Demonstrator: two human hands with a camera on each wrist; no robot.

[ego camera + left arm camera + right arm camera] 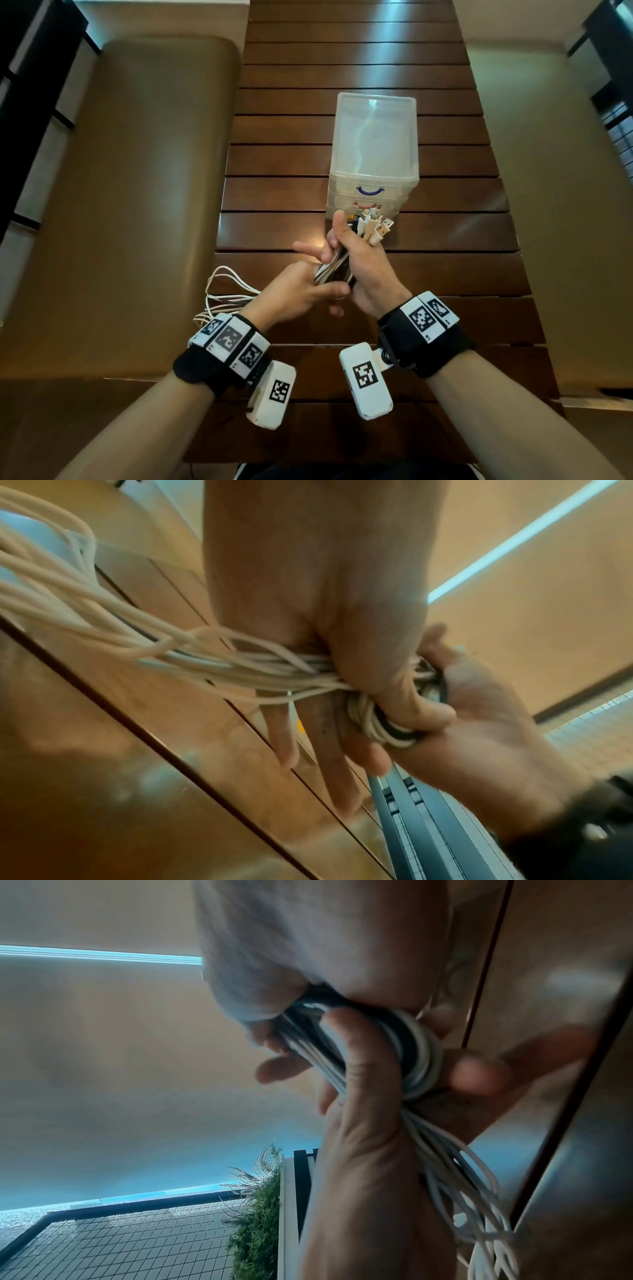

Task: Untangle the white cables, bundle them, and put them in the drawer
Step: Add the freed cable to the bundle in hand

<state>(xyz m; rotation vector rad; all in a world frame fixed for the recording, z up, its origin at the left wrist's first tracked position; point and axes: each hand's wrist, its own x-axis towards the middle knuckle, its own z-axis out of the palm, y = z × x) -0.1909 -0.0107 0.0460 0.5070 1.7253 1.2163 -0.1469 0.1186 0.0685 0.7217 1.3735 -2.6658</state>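
Both hands hold a bundle of white cables (pixel 334 267) above the slatted wooden table (pixel 342 68). My right hand (pixel 359 263) grips the bundle's upper part, and several plug ends (pixel 376 228) stick out above its fist. Just below, my left hand (pixel 298 291) pinches the bundle under its thumb, forefinger pointing out. Loose loops (pixel 222 291) trail off to the left. In the wrist views a dark band (pixel 400 730) (pixel 409 1039) is wound round the cables (pixel 205 666) (pixel 445 1164). The clear plastic drawer unit (pixel 375 144) with a purple handle (pixel 370 191) stands just beyond the hands, its drawers shut.
Tan cushioned benches (pixel 137 205) (pixel 555 205) run along both sides of the table. The near table edge lies under my forearms. Dark window frames stand at the far left and right.
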